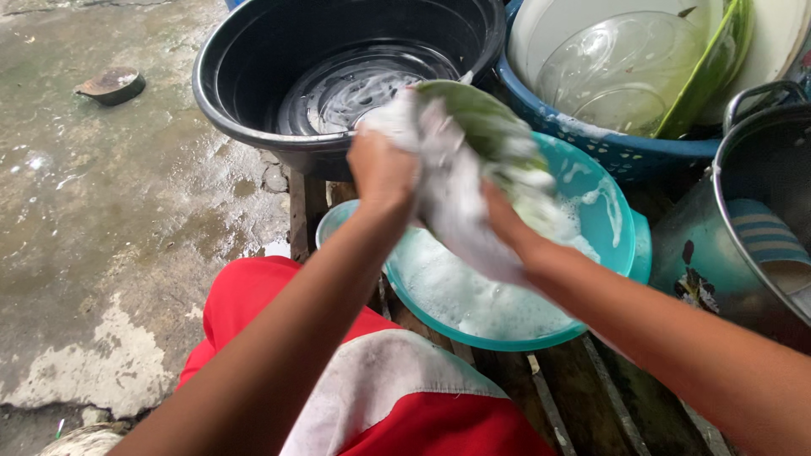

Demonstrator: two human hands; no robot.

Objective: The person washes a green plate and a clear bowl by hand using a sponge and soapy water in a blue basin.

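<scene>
My left hand (382, 167) grips a soapy white cloth (452, 198) pressed against a green plate (483, 122). From below, my right hand (505, 221) holds that plate at its lower edge, partly hidden by foam. Both hands hover over a turquoise basin (610, 221) full of soapy water. The plate is tilted, its far edge toward the black tub (253, 59).
The black tub holds shallow soapy water. A blue basket (608, 143) at the back right carries a glass bowl (621, 67), white dishes and a green dish. A metal pot (743, 228) stands at right. Wet concrete floor lies left; my red-clad knee (253, 295) is below.
</scene>
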